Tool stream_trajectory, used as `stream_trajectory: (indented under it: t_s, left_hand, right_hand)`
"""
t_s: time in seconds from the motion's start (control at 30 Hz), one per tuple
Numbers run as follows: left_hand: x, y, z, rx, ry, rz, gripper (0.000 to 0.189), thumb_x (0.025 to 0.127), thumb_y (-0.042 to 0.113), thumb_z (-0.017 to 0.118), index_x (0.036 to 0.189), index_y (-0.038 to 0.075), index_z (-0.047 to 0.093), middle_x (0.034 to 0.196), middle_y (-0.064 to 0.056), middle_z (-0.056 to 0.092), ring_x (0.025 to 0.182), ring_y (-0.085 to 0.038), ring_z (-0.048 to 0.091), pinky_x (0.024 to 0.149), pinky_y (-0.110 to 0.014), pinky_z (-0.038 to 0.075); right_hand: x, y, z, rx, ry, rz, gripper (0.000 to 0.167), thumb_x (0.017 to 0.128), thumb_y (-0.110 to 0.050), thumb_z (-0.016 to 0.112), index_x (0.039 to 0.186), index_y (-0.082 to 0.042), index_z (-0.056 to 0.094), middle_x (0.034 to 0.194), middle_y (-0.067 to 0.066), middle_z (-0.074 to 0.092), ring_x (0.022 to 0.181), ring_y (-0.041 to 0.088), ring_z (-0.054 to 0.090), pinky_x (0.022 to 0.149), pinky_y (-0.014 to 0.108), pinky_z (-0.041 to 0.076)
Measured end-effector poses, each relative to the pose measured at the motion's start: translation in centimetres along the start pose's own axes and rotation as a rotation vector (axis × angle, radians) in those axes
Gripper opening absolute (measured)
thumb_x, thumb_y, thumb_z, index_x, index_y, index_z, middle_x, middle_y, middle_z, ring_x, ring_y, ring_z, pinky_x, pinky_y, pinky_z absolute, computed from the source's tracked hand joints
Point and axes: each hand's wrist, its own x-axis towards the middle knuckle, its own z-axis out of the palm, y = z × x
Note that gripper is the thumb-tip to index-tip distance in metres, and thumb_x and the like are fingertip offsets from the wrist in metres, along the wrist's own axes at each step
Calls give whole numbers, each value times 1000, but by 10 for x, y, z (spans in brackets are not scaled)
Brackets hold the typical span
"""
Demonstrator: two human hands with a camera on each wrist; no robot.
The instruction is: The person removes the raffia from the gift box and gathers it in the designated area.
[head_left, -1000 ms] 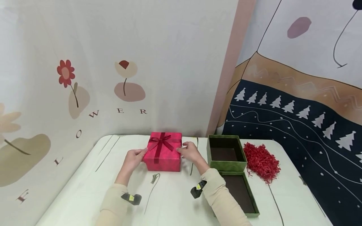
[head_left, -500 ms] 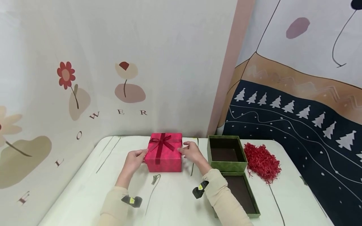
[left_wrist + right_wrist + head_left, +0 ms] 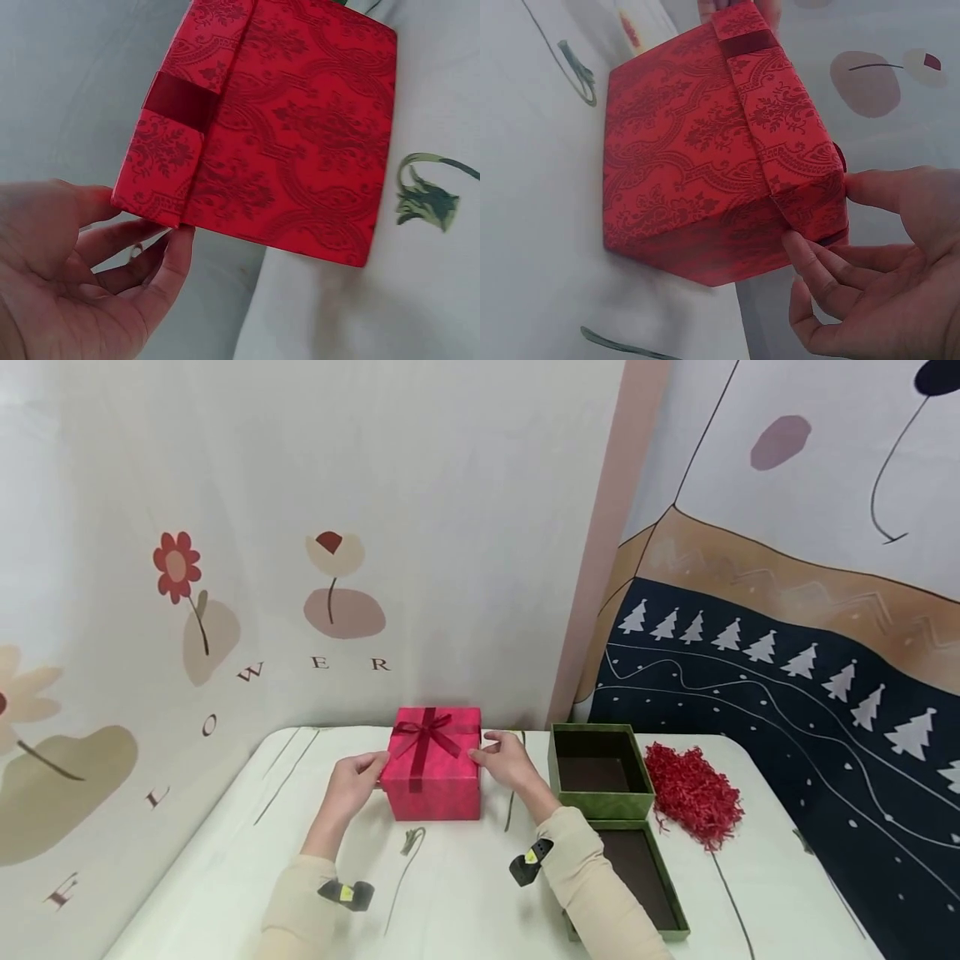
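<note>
Both sides of a red lid (image 3: 166, 154) are pinched between thumb and fingertips, the left side by the left hand (image 3: 351, 783) and the right side by the right hand (image 3: 512, 762). Beneath the lid, a red patterned gift box (image 3: 435, 806) is seated in the lower middle of the head view. The lid is crossed by a dark red ribbon (image 3: 418, 768), tied into a bow (image 3: 427, 732) on top. Black devices are worn at both wrists, over or beside cream sleeves (image 3: 296, 893). All of this is set on a white tablecloth (image 3: 465, 893), where a printed stem (image 3: 410, 841) is seen below the gift box. To the lower right, an open green box (image 3: 600, 803) and, below it, a shallow green tray (image 3: 636, 868) are placed, the latter partly covered by the right sleeve. Red shredded paper (image 3: 693, 795) is heaped beside the green box. Behind, a pale curtain (image 3: 465, 543) is hung; a navy-patterned one (image 3: 810, 735) is seen at right.
</note>
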Motion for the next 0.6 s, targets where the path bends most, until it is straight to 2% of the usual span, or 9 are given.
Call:
stream_trajectory:
  t_s: [0.2, 0.33, 0.4, 0.43, 0.5, 0.6]
  left_hand:
    - [-4, 14, -5, 2, 34, 34, 48, 108, 32, 55, 143, -2, 59, 123, -22, 71, 96, -24, 71, 98, -49, 53]
    - [-13, 23, -11, -35, 45, 74, 54, 108, 38, 56, 147, 1, 56, 134, -23, 66, 111, -31, 69, 101, -47, 53]
    - [-19, 27, -16, -48, 36, 95, 58, 106, 43, 57, 150, 5, 54, 138, -22, 64, 118, -33, 67, 101, -41, 54]
    - [-23, 28, -19, -59, 26, 110, 60, 105, 45, 58, 150, 6, 54, 139, -21, 63, 120, -33, 66, 99, -38, 55]
    - [-30, 28, -26, -74, 0, 135, 61, 104, 47, 60, 152, 10, 52, 141, -20, 62, 122, -34, 65, 85, -30, 58]
    - [-41, 22, -34, -93, -56, 190, 60, 103, 43, 63, 153, 13, 50, 140, -18, 61, 122, -30, 66, 77, -21, 54]
  right_hand:
    - [-4, -12, -6, 23, 34, -62, 54, 98, -15, 72, 144, 6, 54, 113, 18, 70, 105, 31, 68, 92, 44, 56]
    - [-12, -22, -15, 52, 36, -115, 54, 98, -16, 72, 145, 5, 55, 119, 18, 69, 107, 29, 68, 93, 42, 57]
    - [-17, -26, -22, 74, 17, -133, 56, 98, -17, 72, 147, 2, 54, 122, 17, 68, 108, 29, 68, 96, 44, 56]
    - [-20, -27, -25, 83, 0, -142, 57, 98, -18, 72, 148, 1, 53, 122, 16, 68, 108, 28, 69, 97, 44, 56]
    - [-26, -28, -32, 103, -40, -164, 59, 98, -19, 72, 150, -1, 51, 123, 15, 67, 109, 28, 69, 99, 47, 55]
    - [-35, -27, -39, 123, -108, -203, 60, 98, -20, 72, 150, -1, 50, 123, 15, 66, 107, 27, 70, 97, 47, 56]
